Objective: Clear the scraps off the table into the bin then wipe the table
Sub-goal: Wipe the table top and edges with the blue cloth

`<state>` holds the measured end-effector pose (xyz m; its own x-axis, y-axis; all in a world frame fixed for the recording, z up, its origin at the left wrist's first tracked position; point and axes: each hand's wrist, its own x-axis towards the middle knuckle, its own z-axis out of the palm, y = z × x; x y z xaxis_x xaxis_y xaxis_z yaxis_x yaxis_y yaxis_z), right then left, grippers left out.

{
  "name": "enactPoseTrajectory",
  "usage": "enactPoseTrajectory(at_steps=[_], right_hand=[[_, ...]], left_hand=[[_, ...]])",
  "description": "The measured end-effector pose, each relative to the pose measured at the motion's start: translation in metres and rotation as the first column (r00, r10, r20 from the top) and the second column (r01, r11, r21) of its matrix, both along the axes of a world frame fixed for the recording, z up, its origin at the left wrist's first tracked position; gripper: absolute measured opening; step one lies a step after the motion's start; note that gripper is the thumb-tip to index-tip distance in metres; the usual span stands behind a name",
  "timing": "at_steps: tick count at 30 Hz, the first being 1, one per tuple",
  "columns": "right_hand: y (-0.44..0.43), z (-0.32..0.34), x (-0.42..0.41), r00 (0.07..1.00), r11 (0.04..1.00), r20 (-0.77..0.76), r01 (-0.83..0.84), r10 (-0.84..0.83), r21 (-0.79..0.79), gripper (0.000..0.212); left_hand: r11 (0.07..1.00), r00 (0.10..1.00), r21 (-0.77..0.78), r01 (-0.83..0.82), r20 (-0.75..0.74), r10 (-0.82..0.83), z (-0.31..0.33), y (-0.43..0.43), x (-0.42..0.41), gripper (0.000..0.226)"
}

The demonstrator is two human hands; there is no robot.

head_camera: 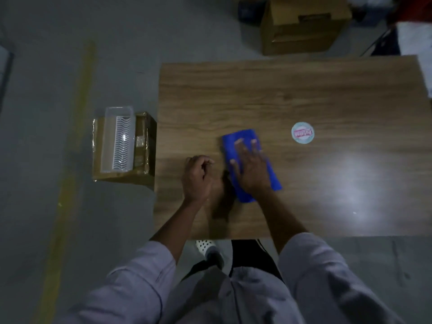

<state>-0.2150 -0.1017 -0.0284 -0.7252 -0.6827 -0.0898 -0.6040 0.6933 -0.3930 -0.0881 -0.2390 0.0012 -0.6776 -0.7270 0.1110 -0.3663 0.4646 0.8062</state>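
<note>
R hand (251, 169) on 1 blue cloth (243, 138), L hand (197, 177) curled; 1 sticker (302, 132).

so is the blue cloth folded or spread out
Folded, it seems: the blue cloth lies as a narrow flat rectangle under the right hand, whose fingers are straight.

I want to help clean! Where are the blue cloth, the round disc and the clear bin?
blue cloth (230, 146): head view, its uncovered left part.
round disc (302, 132): head view, the pink label in its middle.
clear bin (108, 141): head view, its left wall.
</note>
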Motion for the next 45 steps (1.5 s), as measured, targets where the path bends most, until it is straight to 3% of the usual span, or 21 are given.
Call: enactPoseTrajectory(at_steps=[3,5,6,8,9,10,14,19,22,32,38,41,43,45], right_hand=[[-0.008,0.004,-0.069,0.918,0.92,0.072,0.387,-0.39,0.058,0.065],[-0.053,0.006,-0.082,0.848,0.858,0.133,0.5,-0.512,0.116,0.07],[-0.077,0.005,-0.082,0.893,0.907,0.158,0.412,-0.421,0.092,0.073],[-0.107,0.001,-0.082,0.984,1.0,0.176,0.0,0.0,-0.004,0.078],[-0.109,-0.006,-0.088,0.973,0.985,0.15,-0.174,0.174,-0.019,0.078],[-0.105,-0.012,-0.102,0.964,0.968,0.096,-0.247,0.249,-0.039,0.076],[-0.082,-0.029,-0.183,0.997,0.998,-0.077,0.012,-0.017,-0.069,0.068],[-0.115,-0.026,-0.24,0.959,0.964,-0.136,0.259,-0.249,0.059,0.072],[-0.156,-0.026,-0.237,0.946,0.95,-0.14,0.304,-0.292,0.072,0.074],[-0.237,-0.031,-0.217,0.989,0.996,-0.117,-0.082,0.086,0.039,0.066],[-0.211,-0.034,-0.204,0.876,0.895,-0.202,-0.446,0.439,0.011,0.061],[-0.186,-0.035,-0.188,0.822,0.835,-0.186,-0.55,0.539,-0.009,0.059],[-0.168,-0.034,-0.18,0.815,0.796,-0.092,-0.579,0.573,-0.178,0.051],[-0.147,-0.022,-0.182,0.878,0.798,0.107,-0.366,0.467,-0.479,0.047]], left_hand=[[0.996,0.999,-0.087,0.011,0.042,-0.008,-0.006,-0.016,-0.046,0.018],[0.992,0.997,-0.113,-0.047,0.049,0.052,-0.018,-0.031,-0.082,0.021],[0.991,0.996,-0.116,-0.071,0.037,0.076,-0.024,-0.041,-0.101,0.023],[0.99,0.994,-0.102,-0.098,0.042,0.102,-0.039,-0.065,-0.134,0.029],[0.989,0.993,-0.105,-0.102,0.056,0.108,-0.045,-0.078,-0.145,0.032],[0.986,0.991,-0.132,-0.104,0.072,0.115,-0.054,-0.09,-0.153,0.036],[0.976,0.979,-0.199,-0.084,0.165,0.118,-0.072,-0.112,-0.158,0.055],[0.976,0.969,-0.192,-0.106,0.202,0.145,-0.067,-0.104,-0.165,0.063],[0.977,0.962,-0.182,-0.111,0.226,0.151,-0.064,-0.103,-0.165,0.069],[0.957,0.972,-0.263,-0.123,0.163,0.17,-0.064,-0.105,-0.166,0.072],[0.93,0.955,-0.279,-0.238,0.108,0.277,-0.059,-0.102,-0.17,0.069],[0.924,0.949,-0.238,-0.298,0.032,0.315,-0.056,-0.098,-0.169,0.064],[0.924,0.943,-0.196,-0.329,-0.017,0.332,-0.054,-0.099,-0.166,0.063],[0.932,0.948,-0.177,-0.317,-0.027,0.317,-0.052,-0.103,-0.161,0.065]])
